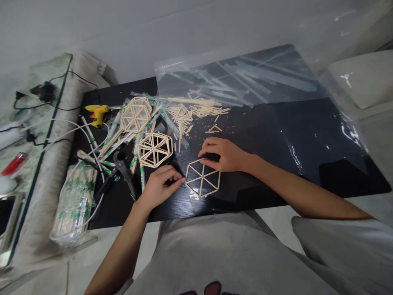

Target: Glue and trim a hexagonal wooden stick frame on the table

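The stick wheel is on the black table, between the two hands. The left hand pinches its left corner. The right hand curls over its far edge; I can't tell if it pinches.

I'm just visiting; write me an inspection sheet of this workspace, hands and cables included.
Surface: black wood-grained table, glossy at right.
Job's things: flat, pale wooden-stick hexagonal frame with six spokes; two similar stick frames further left.
Clutter: loose pale wooden sticks, green-printed stick packets, yellow glue gun, dark pliers.
Hands: left hand seems to pinch the frame's left corner; right hand touches its upper edge.
Cables: white cable across the table's left end.
Surroundings: grey wall behind.
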Motion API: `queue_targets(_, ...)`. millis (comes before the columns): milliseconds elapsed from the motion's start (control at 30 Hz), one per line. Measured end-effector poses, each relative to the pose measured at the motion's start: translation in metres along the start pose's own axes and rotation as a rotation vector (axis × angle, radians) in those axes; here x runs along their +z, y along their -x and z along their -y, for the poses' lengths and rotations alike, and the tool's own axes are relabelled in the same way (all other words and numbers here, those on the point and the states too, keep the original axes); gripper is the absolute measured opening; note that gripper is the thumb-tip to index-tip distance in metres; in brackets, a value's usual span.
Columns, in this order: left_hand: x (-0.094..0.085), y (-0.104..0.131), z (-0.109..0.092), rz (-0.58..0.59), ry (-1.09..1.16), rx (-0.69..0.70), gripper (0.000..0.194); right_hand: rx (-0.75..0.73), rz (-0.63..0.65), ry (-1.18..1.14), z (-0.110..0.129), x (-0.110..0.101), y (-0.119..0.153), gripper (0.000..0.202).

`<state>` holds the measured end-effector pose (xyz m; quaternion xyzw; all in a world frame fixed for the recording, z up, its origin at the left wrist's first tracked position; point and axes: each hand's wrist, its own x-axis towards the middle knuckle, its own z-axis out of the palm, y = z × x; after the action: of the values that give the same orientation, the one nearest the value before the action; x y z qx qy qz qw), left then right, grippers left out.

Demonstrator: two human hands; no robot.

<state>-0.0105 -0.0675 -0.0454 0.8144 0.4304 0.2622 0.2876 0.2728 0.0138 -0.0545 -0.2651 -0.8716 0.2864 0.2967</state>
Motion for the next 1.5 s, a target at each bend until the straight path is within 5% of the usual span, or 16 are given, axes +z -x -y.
queue_targets(533,-0.002,-0.001,-0.001,0.037,-0.026,0.077,0.016,0.018,0.058,0.075,0.000,0.007,-0.002,0.019)
queue_targets(1100,-0.002,-0.001,-0.001,0.039,-0.015,0.073,0.016,0.221,-0.128,-0.008,-0.001,-0.011,-0.004,0.017)
queue_targets(1400,-0.003,-0.002,-0.002,0.029,-0.021,0.078,0.014,0.440,-0.063,-0.563,0.007,-0.008,-0.006,0.028)
queue_targets(1500,-0.003,-0.003,-0.003,0.030,-0.018,0.068,0.014,0.450,-0.030,-0.547,0.007,-0.010,-0.005,0.030)
